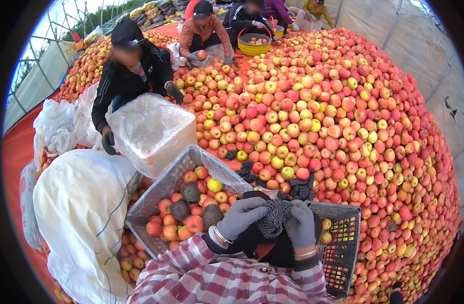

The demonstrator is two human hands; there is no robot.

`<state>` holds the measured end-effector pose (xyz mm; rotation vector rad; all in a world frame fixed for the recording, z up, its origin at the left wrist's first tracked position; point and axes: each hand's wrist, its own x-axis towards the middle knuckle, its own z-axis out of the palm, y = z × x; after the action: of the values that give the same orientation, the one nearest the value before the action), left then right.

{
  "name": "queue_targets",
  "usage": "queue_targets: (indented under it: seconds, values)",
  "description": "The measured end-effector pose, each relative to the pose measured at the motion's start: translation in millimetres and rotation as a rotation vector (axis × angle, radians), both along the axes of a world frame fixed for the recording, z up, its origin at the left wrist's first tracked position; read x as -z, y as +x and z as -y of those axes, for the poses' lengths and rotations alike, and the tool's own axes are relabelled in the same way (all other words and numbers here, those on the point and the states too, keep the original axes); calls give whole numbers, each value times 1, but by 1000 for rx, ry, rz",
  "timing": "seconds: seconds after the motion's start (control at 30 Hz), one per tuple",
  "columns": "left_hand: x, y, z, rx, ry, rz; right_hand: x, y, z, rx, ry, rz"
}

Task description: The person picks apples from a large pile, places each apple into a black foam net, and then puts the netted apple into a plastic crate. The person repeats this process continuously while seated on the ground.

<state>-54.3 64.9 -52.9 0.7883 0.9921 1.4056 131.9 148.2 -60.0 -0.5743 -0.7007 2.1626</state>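
My left hand (242, 217) and my right hand (301, 225), both in grey gloves, grip dark grey foam fruit netting (271, 217) between them above my lap. Whether an apple is inside the netting I cannot tell. To the left of my left hand stands a grey plastic crate (142, 235) lined with clear film. Red and yellow apples (195, 224) lie in it, and three wear dark nets, one a netted apple (213, 215) close to my left wrist. Beside my right hand is a black slatted crate (352, 243) with apples in it, partly hidden by my arm.
A large heap of apples (330, 129) rises ahead and to the right. Loose dark nets (302, 187) lie at its near edge. A film-covered box (156, 131) stands before a co-worker (137, 72). A white sack (82, 212) lies at left. More people work behind, near a yellow basket (254, 49).
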Motion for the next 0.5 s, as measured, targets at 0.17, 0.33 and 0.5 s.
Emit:
queue_targets:
  seconds: [0.17,0.33,0.5]
  values:
    - [4,8,8,243,-6,106,-13,-9,9,195,138,73]
    - [-2,10,12,430,-12,158,-22,-15,24,252,296,371]
    - [4,4,19,201,-26,185,-31,-16,35,359,439,493]
